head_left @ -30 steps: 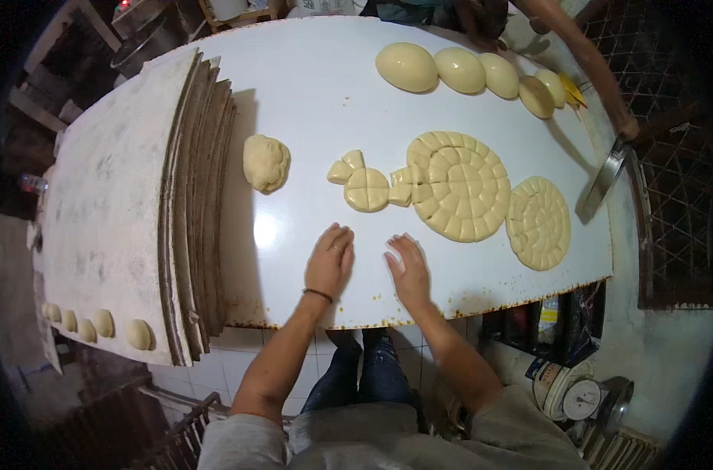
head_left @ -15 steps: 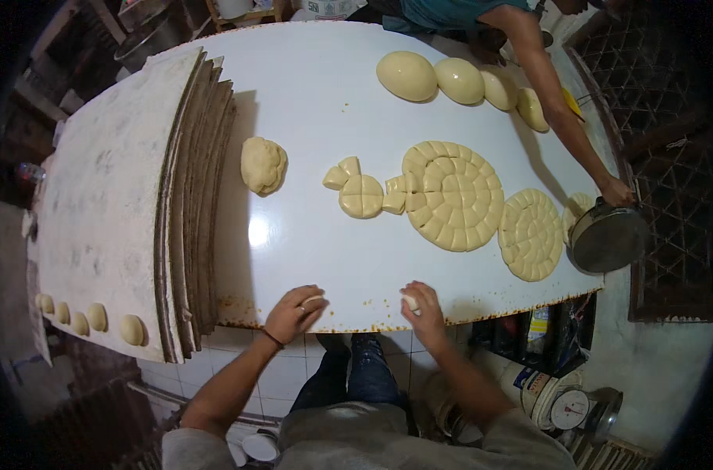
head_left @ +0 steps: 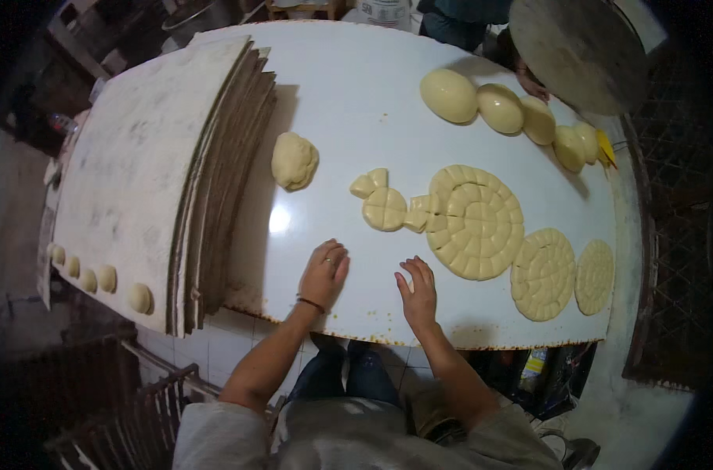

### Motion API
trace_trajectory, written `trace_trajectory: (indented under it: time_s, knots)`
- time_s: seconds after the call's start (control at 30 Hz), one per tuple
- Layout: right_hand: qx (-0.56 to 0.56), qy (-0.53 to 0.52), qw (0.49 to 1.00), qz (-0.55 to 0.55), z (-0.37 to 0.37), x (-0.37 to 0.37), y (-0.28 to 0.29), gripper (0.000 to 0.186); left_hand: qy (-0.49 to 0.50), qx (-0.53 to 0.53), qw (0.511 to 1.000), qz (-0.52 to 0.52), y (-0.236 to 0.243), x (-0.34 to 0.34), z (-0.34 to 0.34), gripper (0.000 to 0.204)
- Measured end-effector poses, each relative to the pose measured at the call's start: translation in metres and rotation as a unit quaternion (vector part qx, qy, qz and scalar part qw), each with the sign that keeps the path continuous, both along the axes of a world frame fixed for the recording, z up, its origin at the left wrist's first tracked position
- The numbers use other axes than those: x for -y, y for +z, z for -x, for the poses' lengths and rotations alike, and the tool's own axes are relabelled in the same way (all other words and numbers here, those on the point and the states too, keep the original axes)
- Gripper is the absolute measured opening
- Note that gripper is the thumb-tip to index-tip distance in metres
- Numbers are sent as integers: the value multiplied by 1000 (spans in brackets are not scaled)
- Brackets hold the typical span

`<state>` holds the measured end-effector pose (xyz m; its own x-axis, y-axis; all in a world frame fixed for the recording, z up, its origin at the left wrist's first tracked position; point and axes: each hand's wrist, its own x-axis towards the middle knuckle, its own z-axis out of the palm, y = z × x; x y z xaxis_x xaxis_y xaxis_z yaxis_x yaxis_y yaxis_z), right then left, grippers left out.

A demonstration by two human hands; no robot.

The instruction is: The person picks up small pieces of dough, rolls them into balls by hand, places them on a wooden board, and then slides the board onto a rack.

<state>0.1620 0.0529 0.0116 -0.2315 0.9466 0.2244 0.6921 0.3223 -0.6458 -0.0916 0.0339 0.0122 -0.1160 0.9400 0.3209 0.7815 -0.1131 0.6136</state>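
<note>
My left hand (head_left: 323,274) rests low over the white table, its fingers stretched forward and its thumb alongside. A short way to the right, my right hand (head_left: 420,293) is open, thumb apart from the fingers. No dough shows in either hand; what lies under the palms is hidden. Beyond them sits a small dough round cut in quarters (head_left: 385,209), with loose dough wedges (head_left: 370,182) beside it. A large scored dough disc (head_left: 475,222) lies to the right, then a smaller scored disc (head_left: 543,274) and a third disc (head_left: 594,276). A lumpy dough piece (head_left: 294,160) sits further left.
A stack of floured boards (head_left: 149,149) stands on the left, several small dough balls (head_left: 106,278) along its near edge. Smooth dough mounds (head_left: 448,95) line the far right, beside a yellow scraper (head_left: 605,148). Across the table, a person holds a large round metal pan (head_left: 580,55).
Both hands have moved forward from the table's near edge, and the small dough pieces in them no longer show. The co-worker's round pan has lifted away from the third disc to the far side.
</note>
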Motion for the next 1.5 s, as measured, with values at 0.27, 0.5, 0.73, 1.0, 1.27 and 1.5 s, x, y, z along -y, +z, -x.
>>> trace_trajectory:
  time_s: [0.27,0.5,0.73,1.0,1.27,1.5]
  knots:
    - [13,-28,998,48,-26,19,-2,26,-93,-7,995,24,-12,50,35,19]
    - [8,-90,996,27,-21,100,-22,18,-19,241,965,100,-8,116,33,30]
    - [-223,-51,928,293,192,71,175,52,-132,551,802,188,258,140,174,46]
    - [11,236,971,30,443,24,287,51,-75,32,985,155,294,70,430,43]
    - [27,374,922,93,412,94,291,56,-124,-55,961,239,302,167,432,48]
    - [-22,366,923,117,373,95,274,57,-89,-26,987,134,314,168,380,53]
